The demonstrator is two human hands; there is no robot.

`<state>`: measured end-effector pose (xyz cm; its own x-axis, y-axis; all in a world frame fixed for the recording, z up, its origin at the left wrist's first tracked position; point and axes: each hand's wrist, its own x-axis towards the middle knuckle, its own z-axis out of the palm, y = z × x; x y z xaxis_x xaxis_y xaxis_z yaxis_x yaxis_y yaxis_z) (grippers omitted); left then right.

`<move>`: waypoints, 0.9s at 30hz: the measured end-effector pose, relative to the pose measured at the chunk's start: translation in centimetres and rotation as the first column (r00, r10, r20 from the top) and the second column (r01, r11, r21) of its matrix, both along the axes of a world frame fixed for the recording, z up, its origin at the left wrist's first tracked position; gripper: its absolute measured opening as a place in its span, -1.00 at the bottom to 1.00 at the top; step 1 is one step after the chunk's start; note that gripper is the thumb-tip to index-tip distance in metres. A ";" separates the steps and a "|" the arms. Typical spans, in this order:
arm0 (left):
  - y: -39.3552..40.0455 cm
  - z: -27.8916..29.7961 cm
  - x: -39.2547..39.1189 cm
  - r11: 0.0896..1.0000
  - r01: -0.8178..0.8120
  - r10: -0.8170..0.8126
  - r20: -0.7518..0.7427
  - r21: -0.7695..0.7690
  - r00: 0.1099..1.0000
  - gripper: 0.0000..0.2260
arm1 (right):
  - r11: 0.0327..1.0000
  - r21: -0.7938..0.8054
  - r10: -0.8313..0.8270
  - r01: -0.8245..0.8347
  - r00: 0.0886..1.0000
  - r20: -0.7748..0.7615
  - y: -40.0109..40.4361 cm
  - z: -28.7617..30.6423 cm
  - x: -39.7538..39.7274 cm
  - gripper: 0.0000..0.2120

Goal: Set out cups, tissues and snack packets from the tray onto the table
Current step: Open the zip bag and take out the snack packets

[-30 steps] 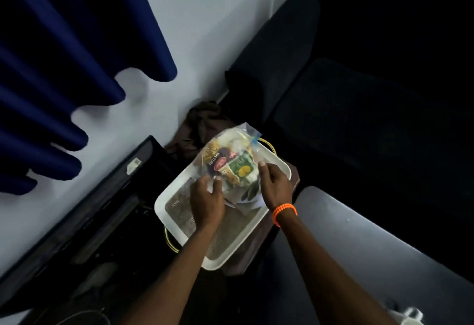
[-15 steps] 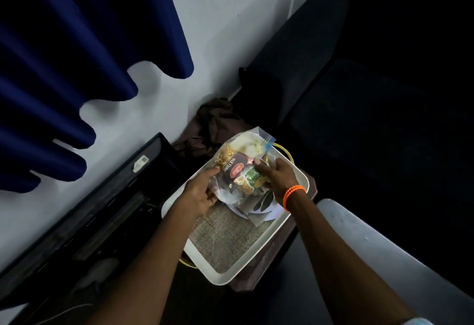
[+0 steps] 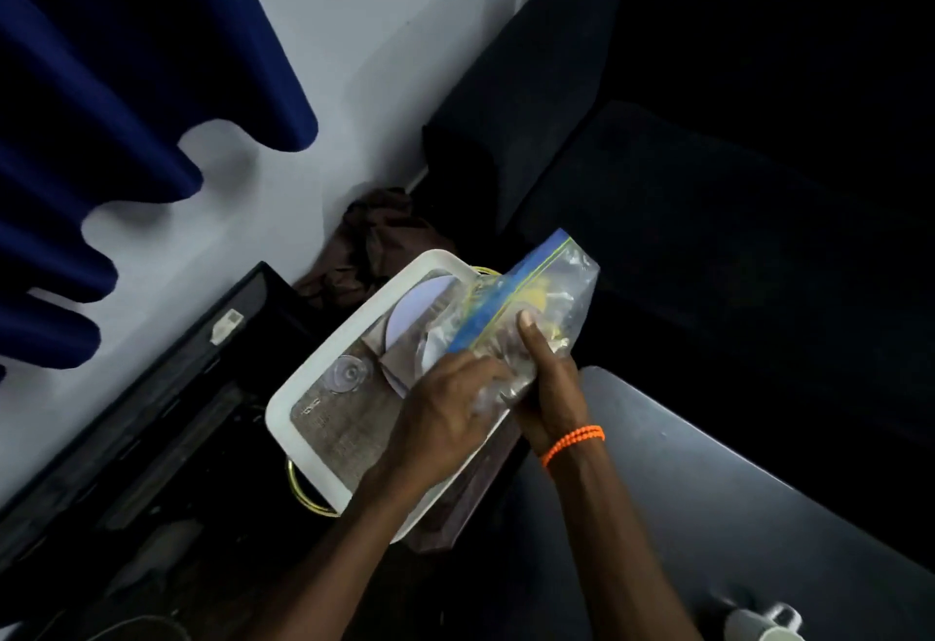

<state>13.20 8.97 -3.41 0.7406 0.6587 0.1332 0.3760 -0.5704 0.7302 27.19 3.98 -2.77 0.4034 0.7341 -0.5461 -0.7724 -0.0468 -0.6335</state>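
A clear zip bag of snack packets (image 3: 551,296) with a blue seal strip is lifted over the right side of the white tray (image 3: 324,377). My left hand (image 3: 445,418) grips the bag's lower end. My right hand (image 3: 549,382), with an orange bead bracelet on the wrist, holds the same bag from the right, thumb pressed on it. On the tray's woven mat lie a small clear glass cup (image 3: 349,372) and a pale round plate or lid (image 3: 420,306) with white tissue under the bag. The packets inside the bag are blurred.
The tray rests on a small brown stand (image 3: 455,504) with yellow handles. A grey table (image 3: 708,488) lies to the right, with a white mug (image 3: 764,623) at the bottom edge. A dark sofa (image 3: 657,185) stands behind; a black screen (image 3: 152,412) leans at left; brown cloth (image 3: 379,240) lies against the wall.
Both hands have lifted the snack bag off the tray and swung it right, uncovering the glass cup and the plate. The camera has moved closer.
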 end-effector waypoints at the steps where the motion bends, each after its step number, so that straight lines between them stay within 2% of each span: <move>1: -0.8 0.2 0.1 0.996 0.058 -0.060 -0.025 -0.072 0.998 -0.65 | 1.000 -0.013 -0.022 0.022 0.999 -0.027 -1.0 0.0 0.5 -0.51; 3: -2.1 0.6 0.3 0.960 0.095 -0.103 -0.016 -0.262 0.995 -0.61 | 0.994 -0.103 -0.027 0.025 0.999 -0.020 -3.3 -0.2 1.6 -0.56; 5: -3.1 1.2 0.8 0.900 -0.047 0.089 0.078 -0.433 0.993 -0.77 | 0.988 -0.151 -0.027 0.028 1.000 0.011 -6.1 -0.4 2.6 -0.59; 7: -3.7 1.4 1.5 0.843 -0.297 0.367 0.076 -0.448 0.927 -0.86 | 0.984 -0.176 -0.025 0.035 0.998 0.053 -8.9 -0.4 3.4 -0.60; 9: -4.4 1.2 2.7 0.835 -0.410 0.441 0.001 -0.367 0.898 -0.87 | 0.982 -0.189 -0.008 0.027 0.994 0.105 -11.6 -0.1 3.6 -0.55; 13: -7.4 -0.6 5.7 0.778 -0.370 0.361 -0.120 -0.508 0.925 -0.82 | 0.988 -0.155 0.034 -0.008 0.985 0.166 -16.5 -1.0 4.0 -0.56; 17: -10.8 -2.1 7.5 0.827 -0.299 0.270 -0.132 -0.476 0.954 -0.61 | 0.982 -0.187 0.079 -0.034 0.967 0.242 -19.3 -2.5 4.5 -0.53; 18: -11.6 -2.5 7.7 0.809 -0.267 0.233 -0.131 -0.524 0.964 -0.59 | 0.973 -0.230 0.088 -0.022 0.955 0.283 -19.4 -2.7 4.5 -0.53; 21: -14.2 -2.9 8.6 0.612 -0.128 0.080 -0.099 -0.781 0.992 -0.81 | 0.957 -0.287 0.083 0.027 0.928 0.364 -19.7 -3.2 4.4 -0.61; 23: -15.6 -3.3 9.1 0.563 -0.071 0.031 -0.065 -0.824 0.997 -0.91 | 0.957 -0.285 0.059 0.053 0.927 0.370 -20.0 -3.4 4.6 -0.65; 24: -16.2 -3.3 9.3 0.539 -0.065 0.032 -0.057 -0.840 0.998 -0.92 | 0.955 -0.286 0.036 0.081 0.924 0.380 -20.2 -3.4 4.8 -0.60; 26: -17.0 -3.0 9.8 0.528 -0.067 0.041 -0.054 -0.846 0.998 -0.93 | 0.938 -0.321 0.013 0.133 0.910 0.415 -20.7 -3.3 5.0 -0.34; 27: -17.2 -3.0 10.1 0.568 -0.066 0.037 -0.055 -0.821 0.998 -0.89 | 0.920 -0.361 0.013 0.152 0.909 0.417 -20.8 -3.3 5.1 -0.19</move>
